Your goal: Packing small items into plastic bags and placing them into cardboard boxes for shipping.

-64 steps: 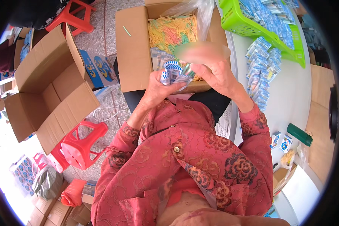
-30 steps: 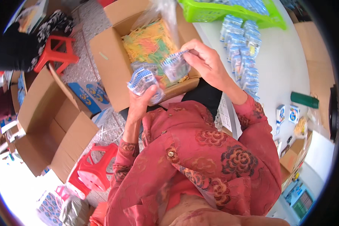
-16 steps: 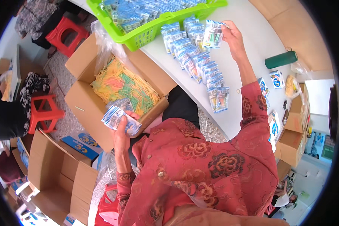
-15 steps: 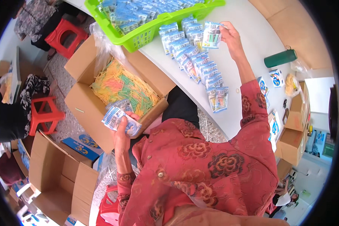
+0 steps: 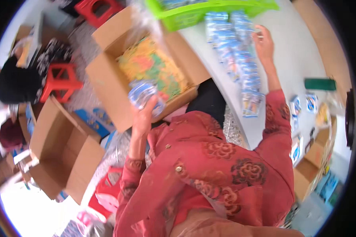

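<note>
My left hand (image 5: 144,114) grips a few small clear packets (image 5: 142,94) with blue-and-white print, above the near side of a carton (image 5: 106,85) filled with thin yellow, green and orange sticks (image 5: 154,65). On the white table, my right hand (image 5: 264,41) is beside the far end of overlapping rows of similar packets (image 5: 247,67). Its fingers are bent and slightly apart, and no packet shows between them. Motion blur softens both hands and the packets.
A bright green basket (image 5: 186,17) of packets stands at the table's far edge. To the right lies a dark green bottle (image 5: 319,84). An open carton (image 5: 63,154) and red stools (image 5: 61,81) are at left, with people seated nearby.
The packet held up in my right hand has left it, and that hand is now by the rows. My left hand still holds its packets. The whole view has shifted.
</note>
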